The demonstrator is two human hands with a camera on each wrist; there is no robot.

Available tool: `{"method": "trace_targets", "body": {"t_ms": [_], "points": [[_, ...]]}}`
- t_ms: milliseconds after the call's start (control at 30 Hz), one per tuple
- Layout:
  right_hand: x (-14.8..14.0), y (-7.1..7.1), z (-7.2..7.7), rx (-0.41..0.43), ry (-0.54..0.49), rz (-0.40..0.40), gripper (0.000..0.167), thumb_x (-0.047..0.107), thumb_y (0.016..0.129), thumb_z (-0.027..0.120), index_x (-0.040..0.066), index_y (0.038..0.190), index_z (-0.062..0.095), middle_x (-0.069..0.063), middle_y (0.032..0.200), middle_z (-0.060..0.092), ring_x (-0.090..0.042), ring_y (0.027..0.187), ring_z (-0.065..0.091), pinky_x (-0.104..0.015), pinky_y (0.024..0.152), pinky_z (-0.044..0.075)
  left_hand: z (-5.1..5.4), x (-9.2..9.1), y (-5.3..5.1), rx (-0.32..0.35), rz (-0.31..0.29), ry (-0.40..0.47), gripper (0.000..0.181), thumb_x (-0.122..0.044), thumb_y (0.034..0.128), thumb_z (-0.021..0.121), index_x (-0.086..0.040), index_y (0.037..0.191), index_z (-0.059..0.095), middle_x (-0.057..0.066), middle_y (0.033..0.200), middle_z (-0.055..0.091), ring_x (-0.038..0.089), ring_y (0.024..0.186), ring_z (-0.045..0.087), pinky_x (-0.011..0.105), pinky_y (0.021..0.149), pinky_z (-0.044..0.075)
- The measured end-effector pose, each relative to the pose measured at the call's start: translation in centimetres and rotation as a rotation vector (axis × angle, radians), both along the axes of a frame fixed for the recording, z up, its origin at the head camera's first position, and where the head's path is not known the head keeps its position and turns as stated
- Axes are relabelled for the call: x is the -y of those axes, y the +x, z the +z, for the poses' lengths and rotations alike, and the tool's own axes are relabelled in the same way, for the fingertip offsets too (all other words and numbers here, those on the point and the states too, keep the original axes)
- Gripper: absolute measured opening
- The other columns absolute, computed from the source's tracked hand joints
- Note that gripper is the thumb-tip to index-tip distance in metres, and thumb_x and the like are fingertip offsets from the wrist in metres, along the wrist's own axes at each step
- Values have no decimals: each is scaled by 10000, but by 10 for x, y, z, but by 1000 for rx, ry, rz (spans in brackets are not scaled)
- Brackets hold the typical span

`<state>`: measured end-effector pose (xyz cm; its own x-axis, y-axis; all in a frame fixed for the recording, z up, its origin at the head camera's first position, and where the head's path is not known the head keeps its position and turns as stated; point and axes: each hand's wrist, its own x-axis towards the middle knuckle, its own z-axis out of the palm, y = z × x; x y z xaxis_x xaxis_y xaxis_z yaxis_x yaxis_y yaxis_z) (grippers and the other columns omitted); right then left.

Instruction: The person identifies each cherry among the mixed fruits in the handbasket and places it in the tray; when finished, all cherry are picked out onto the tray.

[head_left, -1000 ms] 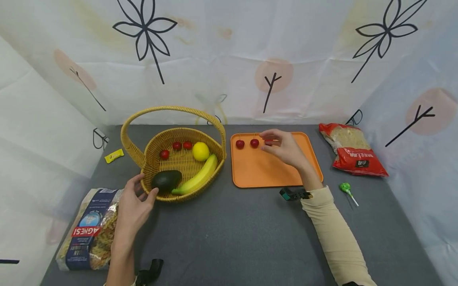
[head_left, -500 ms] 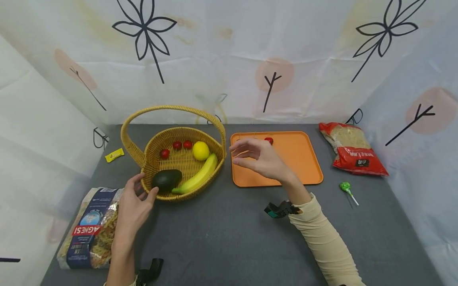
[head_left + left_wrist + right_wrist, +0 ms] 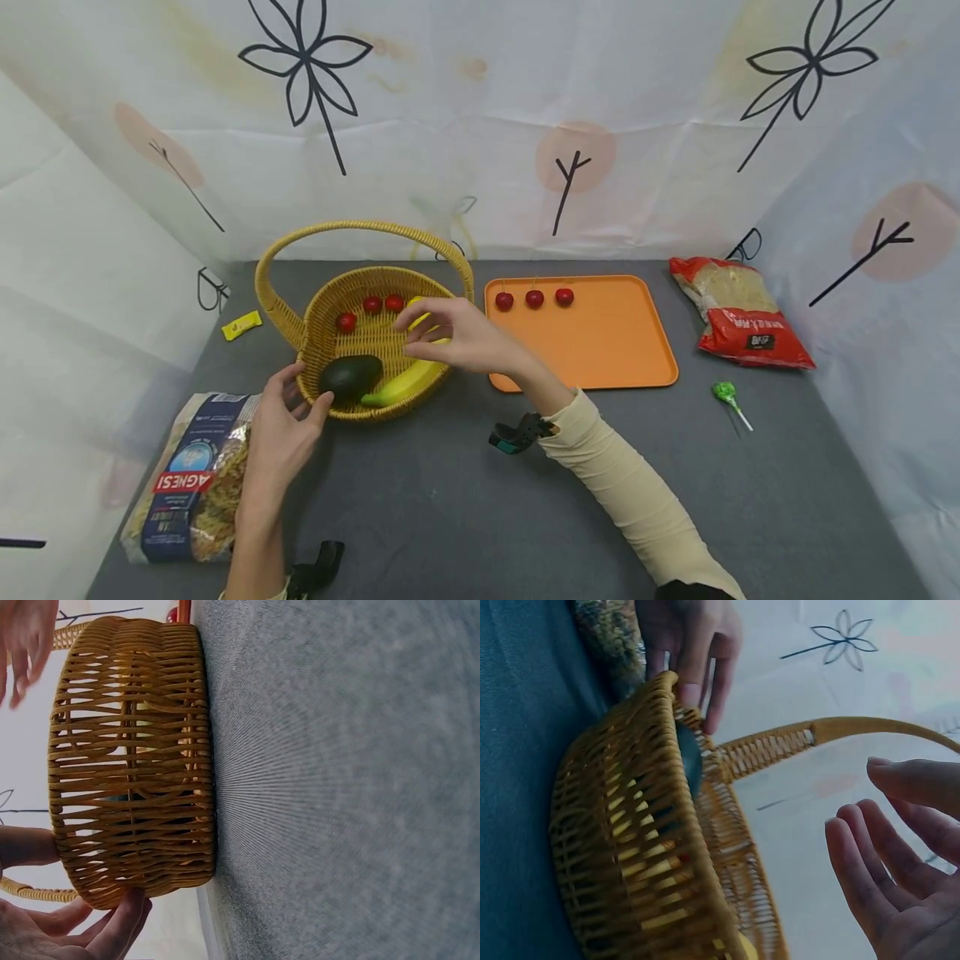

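In the head view my left hand [image 3: 281, 442] grips the near left rim of a yellow wicker basket [image 3: 369, 342], thumb and fingers on either side of it. Above the basket's right side hovers my right hand [image 3: 461, 337], fingers loosely bent and nothing between them, as the right wrist view also shows. Inside the basket lie a dark avocado [image 3: 351, 377], a banana [image 3: 401, 385], three small red cherries [image 3: 346, 322] and a yellow lemon, which my right hand mostly hides. Three cherries [image 3: 534, 299] sit in a row along the back of an orange tray [image 3: 600, 350].
A bag of Agnesi pasta [image 3: 183, 483] lies left of the basket, beside my left forearm. Behind it is a small yellow wrapped candy [image 3: 242, 325]. Right of the tray are a red noodle bag [image 3: 742, 317] and a green lollipop [image 3: 724, 392]. Patterned cloth walls enclose the grey table [image 3: 480, 500].
My right hand has moved left, from the cherries on the tray to above the basket, uncovering all three cherries. The left hand stays on the basket rim.
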<state>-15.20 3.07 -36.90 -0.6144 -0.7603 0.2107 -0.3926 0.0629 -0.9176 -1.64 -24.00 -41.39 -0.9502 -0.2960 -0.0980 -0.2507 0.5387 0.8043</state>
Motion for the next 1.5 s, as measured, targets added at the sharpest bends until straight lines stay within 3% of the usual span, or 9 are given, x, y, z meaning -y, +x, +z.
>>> {"method": "trace_targets", "body": {"t_ms": [167, 333, 533, 633, 767, 967, 1233, 1500], "points": [[32, -16, -2, -35, 73, 25, 296, 58, 1008, 751, -10, 1291, 699, -175, 1306, 717, -253, 1088, 774, -303, 1018, 658, -1, -1, -1, 9, 0, 4, 743, -183, 1056, 697, -8, 1674, 323, 316, 1695, 373, 543, 1529, 452, 683, 1206, 479], [59, -34, -5, -64, 142, 16, 317, 101, 1022, 747, -3, 1317, 694, -190, 1326, 725, -320, 1221, 728, -265, 1055, 620, -1, -1, -2, 7, -4, 3, 743, -185, 1056, 698, -9, 1673, 323, 309, 1701, 369, 538, 1534, 450, 679, 1208, 479], [82, -53, -17, 42, 208, -27, 394, 151, 1050, 723, -12, 1403, 657, -192, 1443, 686, -325, 1358, 661, -263, 1066, 606, -1, -1, -3, 12, 1, -1, 741, -178, 1053, 698, -9, 1672, 326, 307, 1696, 377, 534, 1530, 459, 675, 1204, 485], [91, -58, -23, 103, 229, -43, 423, 156, 1064, 702, -24, 1439, 629, -201, 1485, 663, -332, 1351, 667, -327, 1057, 630, -1, -1, -3, 15, 0, 2, 746, -180, 1054, 698, -7, 1674, 320, 307, 1698, 373, 531, 1534, 454, 675, 1204, 485], [102, -61, -31, 186, 232, -49, 436, 139, 1078, 670, -43, 1467, 593, -240, 1481, 634, -366, 1268, 702, -441, 1047, 654, -1, -1, -3, 13, -3, -1, 747, -179, 1055, 696, -2, 1674, 316, 312, 1696, 372, 533, 1535, 451, 674, 1205, 484], [114, -62, -34, 285, 219, -45, 489, 113, 1093, 637, -72, 1530, 519, -303, 1463, 606, -454, 1271, 700, -522, 1100, 617, -1, -2, -2, 18, 1, -5, 744, -163, 1052, 698, 7, 1670, 318, 322, 1688, 379, 543, 1524, 460, 671, 1203, 486], [123, -60, -34, 464, 209, -99, 532, 123, 1098, 629, -33, 1586, 487, -285, 1583, 545, -470, 1336, 669, -545, 1162, 569, 1, -1, -2, 23, 0, -13, 738, -165, 1055, 693, 1, 1670, 320, 331, 1679, 384, 548, 1514, 472, 669, 1199, 490], [135, -54, -40, 522, 251, -35, 570, 120, 1112, 599, 0, 1642, 428, -236, 1676, 472, -439, 1418, 622, -509, 1217, 530, 1, 0, -3, 36, 1, -2, 743, -174, 1059, 688, -8, 1676, 309, 323, 1699, 361, 547, 1536, 445, 676, 1205, 483]]}}
